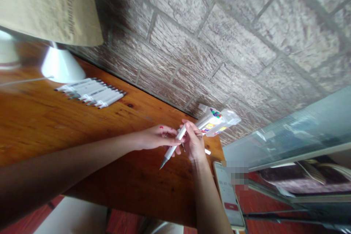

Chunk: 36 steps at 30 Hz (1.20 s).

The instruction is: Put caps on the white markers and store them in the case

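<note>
Foreground: extending both forearms over a wooden table, with a phone lying screen up just beside the right one at the table's side. Middle zone: holding a slim white marker between both hands, above the tabletop, with the barrel slanting and the grey tapered end pointing toward the lower left of the view. Gripping narrowly near the upper end of the barrel with the right hand, closing thumb and fingers on it. Pinching the same barrel lower down with the left hand, laying the thumb across it and partly hiding the other fingers behind; bearing a small red mark on this hand. Just beside the right hand: lying on the table and partly hidden, a small white piece. Farther back: sitting near the wall, clear packaging with coloured parts and bright labels. Well to the left: lying side by side, a row of dark-ended markers. Just behind these: standing upright, a white conical lamp base, carrying a printed beige lampshade. Rear: rising behind the table, a rough brick wall.
</note>
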Each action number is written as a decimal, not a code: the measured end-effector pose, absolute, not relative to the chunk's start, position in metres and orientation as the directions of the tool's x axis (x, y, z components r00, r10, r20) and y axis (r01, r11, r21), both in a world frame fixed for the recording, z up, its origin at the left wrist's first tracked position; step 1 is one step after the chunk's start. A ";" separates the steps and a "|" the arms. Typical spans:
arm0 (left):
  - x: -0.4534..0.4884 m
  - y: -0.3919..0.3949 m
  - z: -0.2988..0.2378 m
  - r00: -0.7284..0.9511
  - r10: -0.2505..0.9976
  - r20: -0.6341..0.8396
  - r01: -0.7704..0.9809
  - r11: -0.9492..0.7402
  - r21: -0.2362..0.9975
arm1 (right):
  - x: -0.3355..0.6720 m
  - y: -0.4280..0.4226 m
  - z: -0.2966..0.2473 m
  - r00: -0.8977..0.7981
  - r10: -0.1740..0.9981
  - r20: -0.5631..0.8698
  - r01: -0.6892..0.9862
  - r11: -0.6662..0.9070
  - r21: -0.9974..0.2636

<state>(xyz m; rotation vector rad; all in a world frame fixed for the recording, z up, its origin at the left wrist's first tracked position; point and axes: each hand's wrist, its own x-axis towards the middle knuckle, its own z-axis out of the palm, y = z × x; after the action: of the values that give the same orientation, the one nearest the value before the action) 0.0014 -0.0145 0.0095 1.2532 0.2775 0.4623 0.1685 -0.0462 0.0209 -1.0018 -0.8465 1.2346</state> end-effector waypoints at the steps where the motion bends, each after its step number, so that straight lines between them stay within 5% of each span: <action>1: 0.002 -0.014 0.009 0.873 0.485 0.048 -0.186 0.240 0.953 | 0.168 -0.046 0.021 0.149 0.989 -0.004 -0.341 0.047 -0.939; 8: 0.002 -0.009 0.002 0.824 0.564 0.044 -0.184 0.194 0.964 | 0.168 -0.046 0.019 0.183 0.980 0.081 -0.327 0.138 -0.935; 22: -0.001 -0.008 0.006 0.816 0.578 0.026 -0.119 0.125 0.985 | 0.172 -0.045 0.026 0.234 0.972 0.026 -0.414 0.124 -0.902; 36: 0.003 -0.006 0.002 0.728 0.684 0.053 -0.126 0.057 0.990 | 0.176 -0.043 0.013 0.216 0.963 0.161 -0.187 0.203 -0.961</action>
<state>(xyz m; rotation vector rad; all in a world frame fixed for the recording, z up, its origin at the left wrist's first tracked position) 0.0030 -0.0062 0.0015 1.3888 0.5017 0.6541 0.1765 -0.0432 0.0127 -1.0124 -0.9959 1.0233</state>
